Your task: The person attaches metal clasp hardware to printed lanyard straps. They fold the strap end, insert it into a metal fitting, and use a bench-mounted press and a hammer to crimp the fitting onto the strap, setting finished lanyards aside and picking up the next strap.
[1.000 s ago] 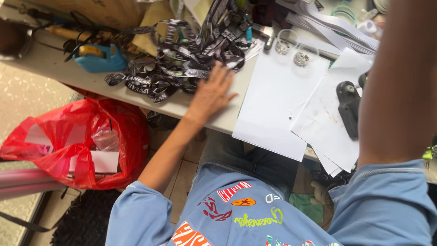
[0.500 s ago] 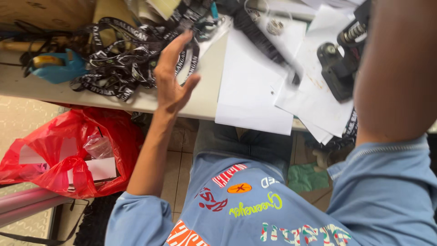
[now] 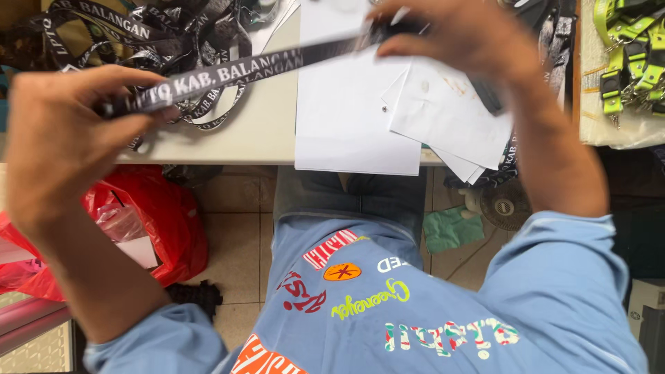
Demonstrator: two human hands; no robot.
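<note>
Both hands pinch one black printed lanyard strap (image 3: 235, 69) taut above the table's front edge (image 3: 228, 149), left hand (image 3: 59, 131) and right hand (image 3: 464, 38) each gripping an end, pulled from the tangled pile (image 3: 159, 31) beside white paper sheets (image 3: 353, 118).

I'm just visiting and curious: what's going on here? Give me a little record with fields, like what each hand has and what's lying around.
Left hand: grips one end of a black fabric lanyard strap with white lettering
Right hand: holds the strap's other end
Strap: stretched between both hands, above the table
Table: pale top; pile of black lanyards, white paper sheets
Far right: green lanyards
Floor: red plastic bag
</note>
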